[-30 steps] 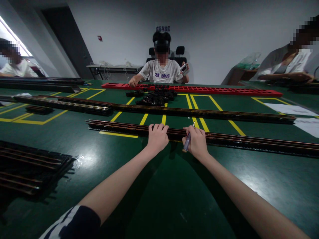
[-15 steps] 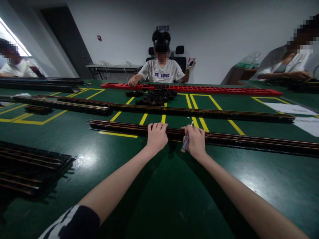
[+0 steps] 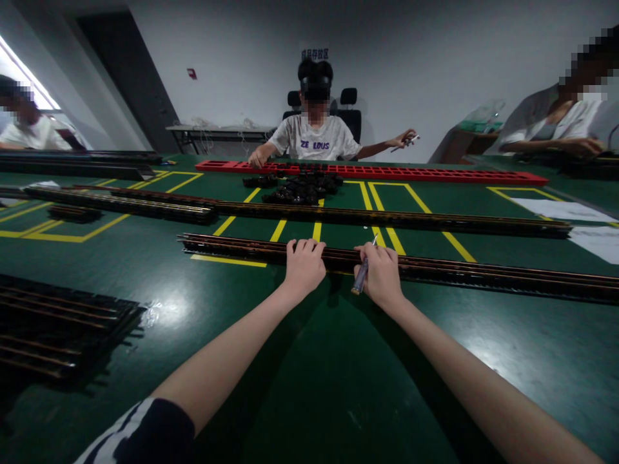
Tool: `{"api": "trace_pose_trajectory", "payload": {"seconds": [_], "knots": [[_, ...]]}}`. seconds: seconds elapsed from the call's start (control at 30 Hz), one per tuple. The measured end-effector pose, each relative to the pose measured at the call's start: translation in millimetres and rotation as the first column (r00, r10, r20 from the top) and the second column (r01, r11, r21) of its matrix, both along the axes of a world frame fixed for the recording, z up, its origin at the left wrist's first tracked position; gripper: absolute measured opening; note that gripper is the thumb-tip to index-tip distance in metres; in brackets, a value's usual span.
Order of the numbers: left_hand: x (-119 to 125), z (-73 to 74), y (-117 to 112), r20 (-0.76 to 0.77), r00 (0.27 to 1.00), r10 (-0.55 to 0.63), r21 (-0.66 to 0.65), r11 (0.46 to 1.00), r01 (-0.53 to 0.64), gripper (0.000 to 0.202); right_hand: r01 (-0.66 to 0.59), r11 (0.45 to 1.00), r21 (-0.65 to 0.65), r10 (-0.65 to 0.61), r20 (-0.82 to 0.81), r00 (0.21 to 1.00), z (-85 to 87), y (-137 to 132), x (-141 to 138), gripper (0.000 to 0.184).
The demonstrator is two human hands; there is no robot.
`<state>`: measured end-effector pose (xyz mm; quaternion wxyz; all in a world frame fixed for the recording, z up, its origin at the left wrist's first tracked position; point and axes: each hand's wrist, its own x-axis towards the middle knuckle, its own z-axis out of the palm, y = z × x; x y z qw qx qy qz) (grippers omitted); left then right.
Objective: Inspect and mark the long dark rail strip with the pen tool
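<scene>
A long dark rail [image 3: 464,270] with copper strips lies across the green table [image 3: 309,361] in front of me. My left hand [image 3: 304,265] rests on its near edge, fingers curled over the top of it. Just to the right, my right hand [image 3: 382,274] is closed around a small screwdriver [image 3: 362,276] with a clear handle, its tip pointing up at the rail.
A second long rail [image 3: 387,219] lies further back, then a pile of small black parts [image 3: 304,187] and a long red tray [image 3: 387,173]. More dark rails [image 3: 53,322] are stacked at my left. A person sits opposite; others sit at both sides. White papers [image 3: 561,211] lie at right.
The near rail has slid a little to the right under my hands. The person opposite has stretched an arm out to the side, holding a tool.
</scene>
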<state>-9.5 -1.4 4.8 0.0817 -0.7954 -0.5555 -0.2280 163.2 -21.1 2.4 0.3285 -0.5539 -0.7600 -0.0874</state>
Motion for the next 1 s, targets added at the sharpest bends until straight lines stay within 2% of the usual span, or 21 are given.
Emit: {"api": "trace_pose_trajectory", "payload": {"seconds": [0.33,0.6,1.0], "knots": [[0.8,0.4,-0.3,-0.014,1.0,0.008,0.01,1.0,-0.007,0.035,0.04,0.999,-0.016,-0.039,0.073,0.997,0.4,0.2,-3.1,0.012],[0.5,-0.5,-0.6,0.01,1.0,-0.011,0.026,1.0,0.01,0.035,0.048,0.998,-0.028,-0.047,0.01,0.999,2.8,-1.0,-7.6,0.016],[-0.1,0.9,-1.2,0.011,1.0,-0.016,-0.006,1.0,0.016,0.036,0.011,1.0,-0.006,-0.011,-0.056,0.998,-0.1,0.0,1.0,0.023]]}}
